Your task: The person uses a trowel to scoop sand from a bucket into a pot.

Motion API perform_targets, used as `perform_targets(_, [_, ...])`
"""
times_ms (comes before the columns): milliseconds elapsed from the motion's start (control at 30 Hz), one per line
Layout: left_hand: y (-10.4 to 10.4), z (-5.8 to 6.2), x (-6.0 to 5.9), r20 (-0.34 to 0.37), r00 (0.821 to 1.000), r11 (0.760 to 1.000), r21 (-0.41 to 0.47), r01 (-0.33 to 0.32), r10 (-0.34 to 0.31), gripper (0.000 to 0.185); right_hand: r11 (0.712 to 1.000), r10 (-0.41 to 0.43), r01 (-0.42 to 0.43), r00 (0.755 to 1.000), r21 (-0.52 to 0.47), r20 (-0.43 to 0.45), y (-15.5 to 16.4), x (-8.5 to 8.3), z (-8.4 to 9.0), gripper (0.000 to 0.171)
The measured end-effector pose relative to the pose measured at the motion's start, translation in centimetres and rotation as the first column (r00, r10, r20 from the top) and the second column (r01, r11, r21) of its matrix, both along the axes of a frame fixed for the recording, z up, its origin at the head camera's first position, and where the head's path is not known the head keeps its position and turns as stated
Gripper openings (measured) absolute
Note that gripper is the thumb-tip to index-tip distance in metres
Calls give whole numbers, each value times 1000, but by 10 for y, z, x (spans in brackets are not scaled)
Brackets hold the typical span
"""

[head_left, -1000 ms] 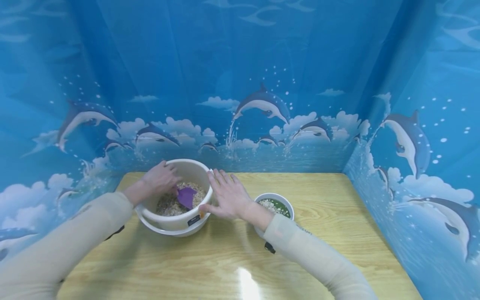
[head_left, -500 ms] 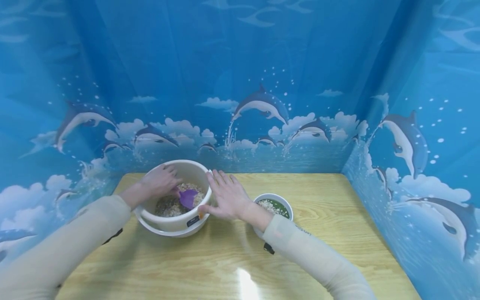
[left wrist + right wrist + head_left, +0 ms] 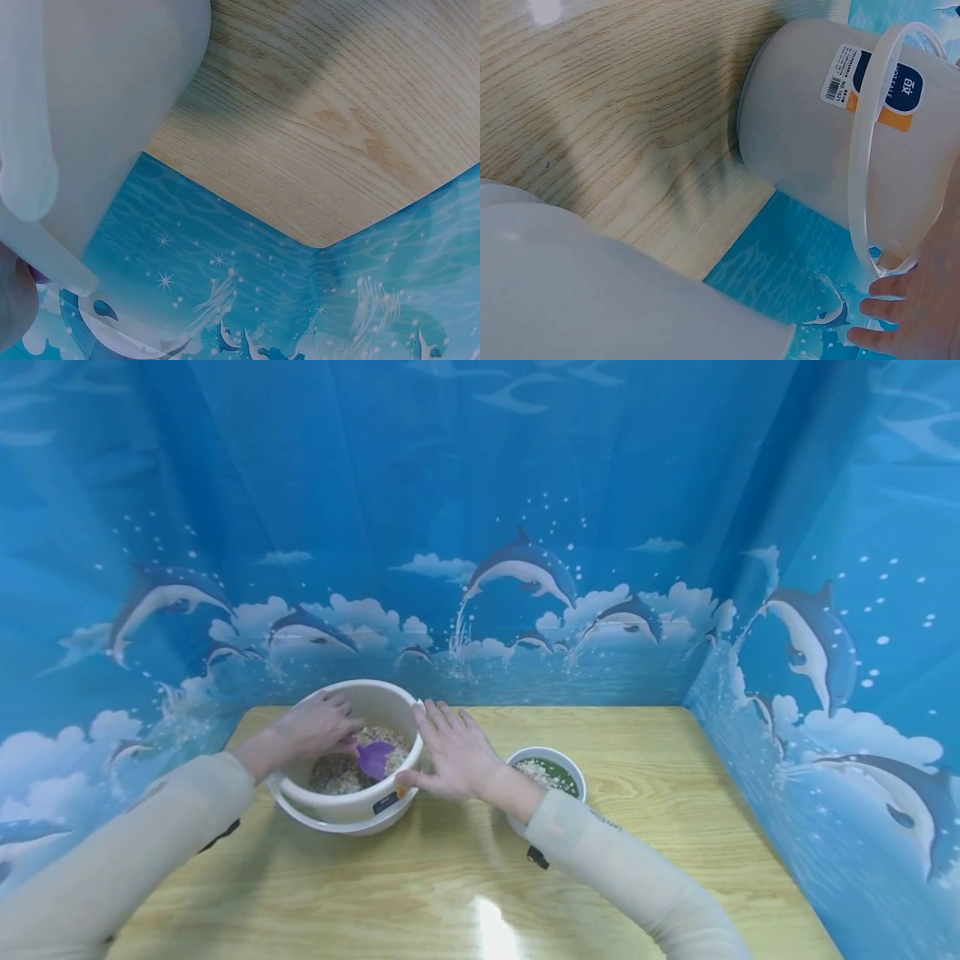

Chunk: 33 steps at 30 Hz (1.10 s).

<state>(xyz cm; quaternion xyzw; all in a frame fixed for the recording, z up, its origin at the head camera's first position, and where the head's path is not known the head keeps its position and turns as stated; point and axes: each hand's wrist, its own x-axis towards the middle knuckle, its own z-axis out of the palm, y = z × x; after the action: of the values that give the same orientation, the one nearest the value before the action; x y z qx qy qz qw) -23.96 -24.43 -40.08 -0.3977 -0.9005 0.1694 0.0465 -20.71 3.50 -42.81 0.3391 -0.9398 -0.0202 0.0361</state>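
We steady the bucket (image 3: 352,793) with the flat, open right hand (image 3: 456,752); left hand (image 3: 318,724) grips the purple scoop (image 3: 372,757), best dug deep into the grain (image 3: 333,771).

White bucket (image 3: 352,793), purple scoop (image 3: 374,757), wood-grain table (image 3: 465,877), blue dolphin-print backdrop (image 3: 525,568), green-lined bowl (image 3: 558,770)

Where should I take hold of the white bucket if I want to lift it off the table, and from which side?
Probably by the bail handle, which lies folded down around the white bucket near the rim. Come from the near right, where the right hand already rests on the rim; the left hand and purple scoop occupy the inside.
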Motion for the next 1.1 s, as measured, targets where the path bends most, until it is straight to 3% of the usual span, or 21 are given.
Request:
perform_targets(733, [-6, 2, 3, 35, 999, 997, 78, -12, 10, 35, 1000, 0, 0, 1000, -3, 0, 2, 1, 2, 128])
perform_targets(967, [-11, 7, 6, 61, 997, 991, 126, -44, 36, 32, 1000, -1, 1, 1000, -2, 8, 0, 0, 1, 118])
perform_targets(1100, [-15, 7, 4, 37, 999, 988, 153, -32, 27, 31, 1000, -5, 5, 1000, 6, 4, -1, 0, 0, 114])
